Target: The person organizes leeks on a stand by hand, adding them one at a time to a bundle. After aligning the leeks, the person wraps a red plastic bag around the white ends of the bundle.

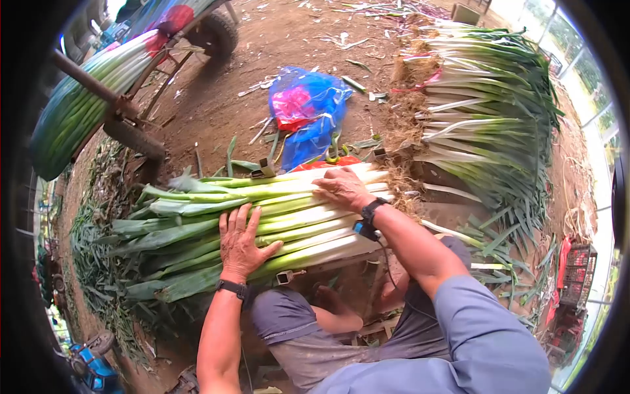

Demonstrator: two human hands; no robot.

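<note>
A wide layer of leeks (295, 213) lies in front of me, green leaves to the left and white stems with roots to the right. My left hand (244, 241) rests on the green part, its fingers spread. Farther right, my right hand (342, 189) lies over the pale stems near the top edge of the layer, fingers stretched out. Neither hand is closed round a stem. A small metal clasp (285, 277) shows at the near edge of the leeks, and another metal piece (266, 169) at the far edge.
A large row of leeks (479, 111) lies at the right. Blue and pink plastic bags (308, 108) are on the dirt floor beyond. At the upper left stands a wheeled cart (141, 105) with leeks. A crate (577, 276) is at the far right.
</note>
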